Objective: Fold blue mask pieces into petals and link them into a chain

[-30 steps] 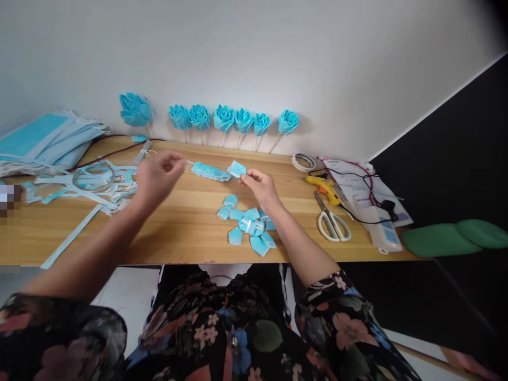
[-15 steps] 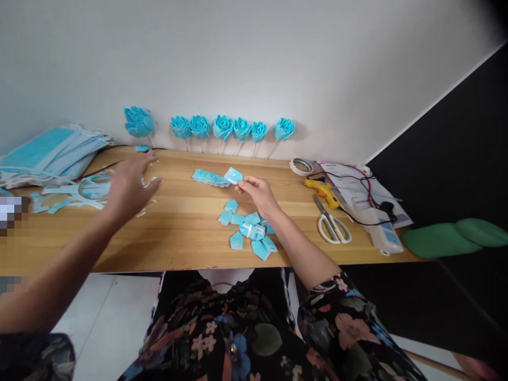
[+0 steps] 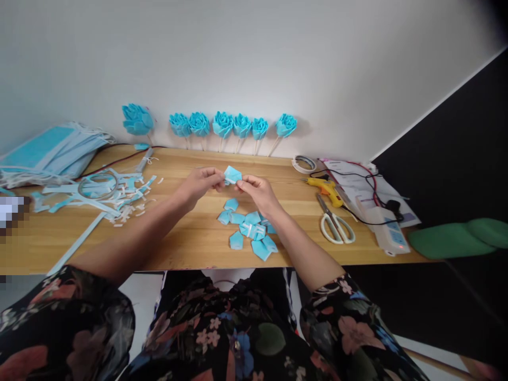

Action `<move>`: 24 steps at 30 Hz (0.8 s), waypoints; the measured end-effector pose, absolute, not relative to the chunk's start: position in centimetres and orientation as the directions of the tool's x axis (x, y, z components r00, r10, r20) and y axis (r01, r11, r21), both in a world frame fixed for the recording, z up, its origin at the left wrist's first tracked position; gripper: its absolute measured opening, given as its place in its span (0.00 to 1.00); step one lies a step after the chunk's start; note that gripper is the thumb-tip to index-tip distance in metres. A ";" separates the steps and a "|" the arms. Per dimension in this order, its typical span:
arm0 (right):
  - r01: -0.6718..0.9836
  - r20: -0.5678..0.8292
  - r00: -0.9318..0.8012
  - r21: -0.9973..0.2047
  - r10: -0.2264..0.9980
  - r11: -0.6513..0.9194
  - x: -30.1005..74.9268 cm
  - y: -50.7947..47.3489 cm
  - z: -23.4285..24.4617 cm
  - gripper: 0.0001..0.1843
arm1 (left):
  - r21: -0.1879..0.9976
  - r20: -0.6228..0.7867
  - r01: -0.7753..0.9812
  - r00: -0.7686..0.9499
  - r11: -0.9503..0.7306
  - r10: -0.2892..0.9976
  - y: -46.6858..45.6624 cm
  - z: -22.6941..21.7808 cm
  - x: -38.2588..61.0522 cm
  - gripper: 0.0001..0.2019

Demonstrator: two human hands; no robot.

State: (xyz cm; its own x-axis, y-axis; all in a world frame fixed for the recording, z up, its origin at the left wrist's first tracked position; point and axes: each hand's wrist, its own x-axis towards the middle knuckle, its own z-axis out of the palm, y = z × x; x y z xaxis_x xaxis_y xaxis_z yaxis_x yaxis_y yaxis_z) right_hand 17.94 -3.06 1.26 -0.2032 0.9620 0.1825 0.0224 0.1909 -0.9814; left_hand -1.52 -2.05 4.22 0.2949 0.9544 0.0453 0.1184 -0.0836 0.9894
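Observation:
A folded light-blue petal (image 3: 233, 174), cut from face-mask cloth, is held up over the middle of the table. My right hand (image 3: 257, 191) pinches its lower right corner between thumb and fingers. At the petal's left edge, my left hand (image 3: 203, 184) is closed, its fingertips meeting the cloth. The spot where a row of overlapping petals lay is covered by my left hand, so I cannot tell whether the row is still there. Just below my hands, a loose heap of blue petals (image 3: 253, 230) lies on the wood.
Several blue flowers (image 3: 223, 125) on sticks lean along the wall. At left are stacked masks (image 3: 47, 145), cloth scraps (image 3: 93, 190) and a tape ring (image 3: 113, 185). Scissors (image 3: 335, 225), a yellow glue gun (image 3: 326, 190), a tape roll (image 3: 305, 164) and a power strip (image 3: 384, 233) lie right.
My left hand has come from above the scraps at left to the petal and closed at its edge. My right hand keeps its pinch. The row of petals no longer shows.

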 end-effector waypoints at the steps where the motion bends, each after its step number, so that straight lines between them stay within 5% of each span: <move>1: 0.023 0.179 -0.208 -0.982 0.962 0.187 17.9 -3.1 1.3 0.13 | 0.991 0.054 0.104 0.284 -0.086 0.957 -2.1 4.2 -1.4 0.11; 12: 0.106 0.198 -0.181 -0.970 0.963 0.219 17.6 -3.2 1.2 0.13 | 0.977 0.171 0.105 0.141 -0.187 0.975 -2.4 3.2 -1.0 0.09; 18: 0.182 0.251 -0.108 -0.946 0.962 0.267 17.7 -3.1 1.0 0.14 | 0.784 0.501 0.393 0.055 -0.480 0.864 -4.1 3.0 -0.6 0.08; 24: 0.246 0.295 -0.138 -0.914 0.945 0.321 17.5 -3.4 1.1 0.13 | 0.671 0.503 0.546 0.160 -0.501 0.849 -4.2 2.1 -0.4 0.07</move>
State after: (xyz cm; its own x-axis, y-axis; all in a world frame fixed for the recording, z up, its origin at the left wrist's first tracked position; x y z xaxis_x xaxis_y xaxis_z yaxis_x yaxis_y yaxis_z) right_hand 17.52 -3.38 1.12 -0.1382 0.9454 0.2951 0.2461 0.3214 -0.9144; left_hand -0.35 -4.22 2.11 0.1604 0.8490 0.5035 0.5458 -0.5013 0.6714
